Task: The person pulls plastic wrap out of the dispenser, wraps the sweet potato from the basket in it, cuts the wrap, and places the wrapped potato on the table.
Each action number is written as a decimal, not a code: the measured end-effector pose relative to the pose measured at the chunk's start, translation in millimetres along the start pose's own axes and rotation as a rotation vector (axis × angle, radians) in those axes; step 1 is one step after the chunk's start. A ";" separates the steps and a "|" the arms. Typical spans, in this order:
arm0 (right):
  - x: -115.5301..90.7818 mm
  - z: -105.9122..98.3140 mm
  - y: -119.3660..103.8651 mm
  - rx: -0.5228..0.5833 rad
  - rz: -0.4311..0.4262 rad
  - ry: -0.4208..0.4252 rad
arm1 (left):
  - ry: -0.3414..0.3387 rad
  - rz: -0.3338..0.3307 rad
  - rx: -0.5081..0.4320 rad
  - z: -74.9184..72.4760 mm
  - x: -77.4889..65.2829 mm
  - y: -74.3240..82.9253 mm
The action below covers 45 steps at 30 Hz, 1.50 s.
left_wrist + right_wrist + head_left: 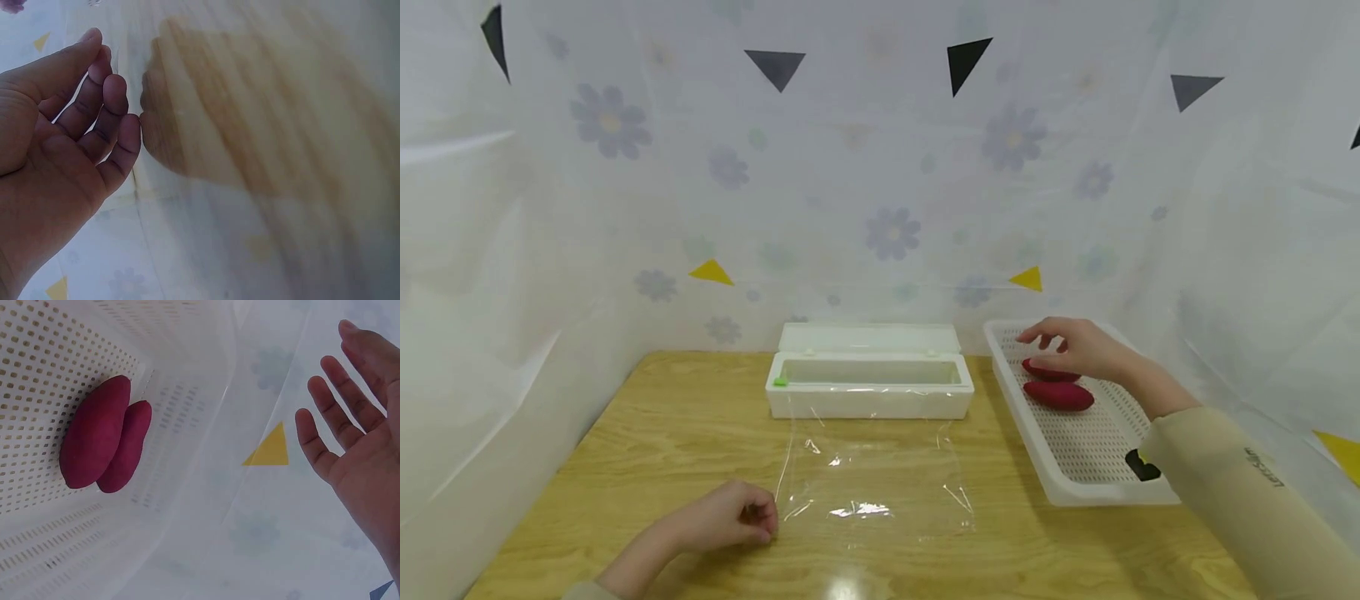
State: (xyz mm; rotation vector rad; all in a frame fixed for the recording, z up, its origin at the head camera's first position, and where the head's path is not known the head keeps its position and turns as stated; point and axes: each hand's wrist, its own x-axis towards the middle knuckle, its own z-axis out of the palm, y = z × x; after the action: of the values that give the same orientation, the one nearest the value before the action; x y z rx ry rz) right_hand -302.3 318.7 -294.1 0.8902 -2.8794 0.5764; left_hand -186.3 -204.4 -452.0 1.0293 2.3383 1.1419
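My right hand [1078, 348] hovers over the white slotted basket [1028, 433], fingers spread and loosely bent, holding nothing. In the right wrist view that hand [359, 419] appears at the right, apart from two purple-red sweet potatoes [97, 434] lying side by side in the basket. From the head view, the nearer sweet potato [1058, 396] shows whole, and the hand partly covers the farther one [1051, 375]. By the left edge of a sheet of clear plastic wrap [880, 475], my left hand [730, 517] is low over the table. Its fingers [115, 94] curl loosely, with nothing visible between them.
A white wrap dispenser box [868, 404] stands at the back with its lid [868, 338] raised and a green slider [780, 382] at its left. The wrap runs from it across the wooden table [647, 433]. Floral white sheeting [850, 167] encloses the table.
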 end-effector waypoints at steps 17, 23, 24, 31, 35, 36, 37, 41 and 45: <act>8.7 10.8 59.8 0.015 0.163 -0.017 | -0.005 0.017 0.017 -1.5 3.3 -4.4; 8.1 25.8 83.6 0.011 0.170 -0.040 | -0.026 -0.001 -0.008 -1.4 2.2 -5.1; 7.5 27.9 86.5 0.006 0.163 -0.049 | -0.027 -0.007 -0.010 -1.3 2.1 -5.6; 0.0 37.6 98.0 0.005 0.224 -0.113 | -0.029 -0.036 -0.003 -0.3 2.5 -5.9; -3.4 44.1 103.5 0.022 0.242 -0.148 | -0.027 -0.031 -0.011 0.4 2.0 -4.5; -3.8 46.2 105.4 0.020 0.239 -0.152 | -0.027 -0.028 -0.011 0.6 1.9 -3.9; -4.2 48.3 106.9 0.016 0.242 -0.154 | -0.027 -0.026 -0.010 0.7 1.9 -3.6; -4.3 55.7 109.6 0.033 0.236 -0.162 | -0.031 -0.039 -0.011 1.0 1.8 -2.7; -3.6 61.7 108.7 0.043 0.241 -0.184 | -0.037 -0.053 -0.017 0.8 1.6 -3.3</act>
State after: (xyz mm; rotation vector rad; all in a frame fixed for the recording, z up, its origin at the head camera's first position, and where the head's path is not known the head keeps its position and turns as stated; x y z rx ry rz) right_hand -357.4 380.4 -387.8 0.6347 -3.1799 0.6071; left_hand -188.5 -204.1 -455.1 0.9678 2.3094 1.1120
